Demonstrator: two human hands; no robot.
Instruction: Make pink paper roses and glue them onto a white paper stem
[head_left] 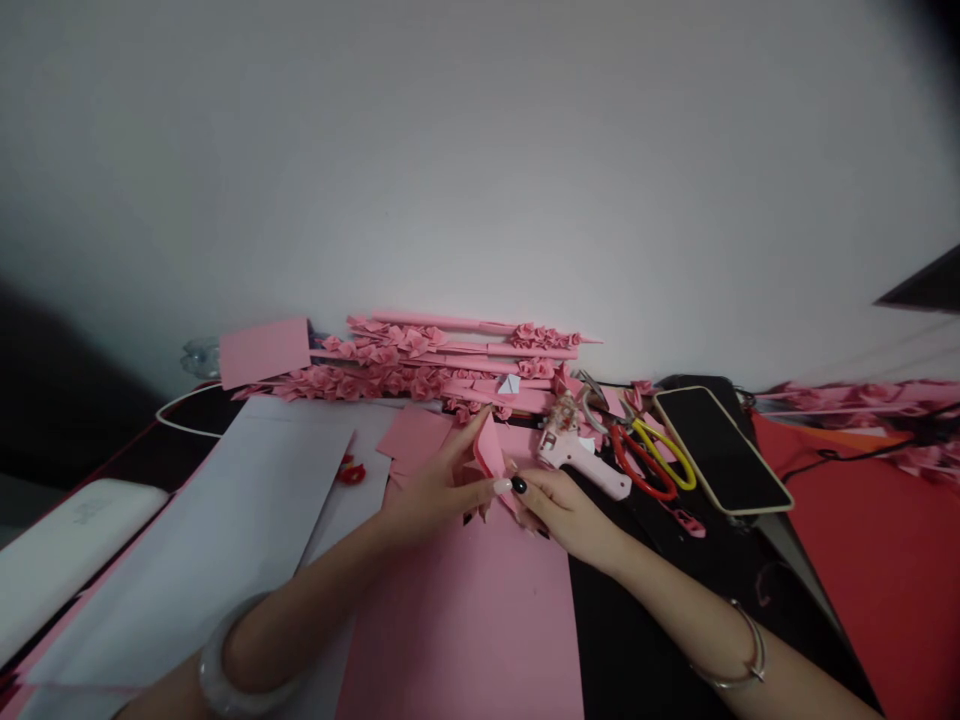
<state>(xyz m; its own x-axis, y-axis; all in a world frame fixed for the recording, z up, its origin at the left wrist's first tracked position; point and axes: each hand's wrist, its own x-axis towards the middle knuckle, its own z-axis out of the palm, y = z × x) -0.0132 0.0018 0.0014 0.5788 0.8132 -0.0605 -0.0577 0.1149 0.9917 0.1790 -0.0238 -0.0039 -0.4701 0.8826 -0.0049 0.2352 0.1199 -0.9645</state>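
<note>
A folded piece of pink paper (490,446) is held up between both hands over a large pink sheet (465,620). My left hand (439,485) grips its left side, with the thumb on the front and a finger along the upper edge. From the right, my right hand (559,508) pinches its lower edge between thumb and fingers. The thumbs nearly meet at the fold. Some fingertips are hidden behind the paper. Smaller pink paper pieces (416,437) lie just beyond my left hand.
Pink paper flower stems (405,380) are piled along the wall. To the right lie a glue gun (585,462), red-handled scissors (643,465), yellow-handled pliers (667,450), a phone (721,450) and red sheets (885,560). White sheets (202,530) and a white power bank (75,550) are on the left.
</note>
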